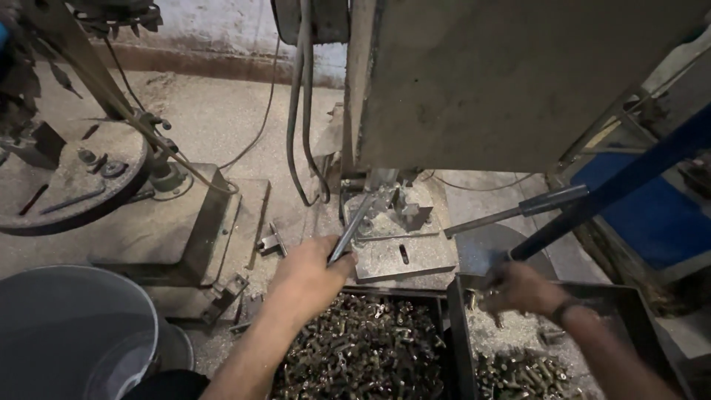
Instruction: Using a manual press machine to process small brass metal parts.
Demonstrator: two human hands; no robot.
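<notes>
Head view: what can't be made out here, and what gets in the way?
- Right hand: blurred over the right tray; whether it holds anything cannot be told.
- Left hand: grips a metal rod, whose lower end is hidden in the fist.
- Machine housing: hides the tool above the work plate.
- Grey bucket: cut off by the left and bottom edges.
- Parts in the left tray: too small to identify.

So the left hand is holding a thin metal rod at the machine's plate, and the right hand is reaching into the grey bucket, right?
Not quite. In the head view the right hand is over the metal tray of small parts, not the grey bucket. The left hand does hold the metal rod at the plate.
</notes>
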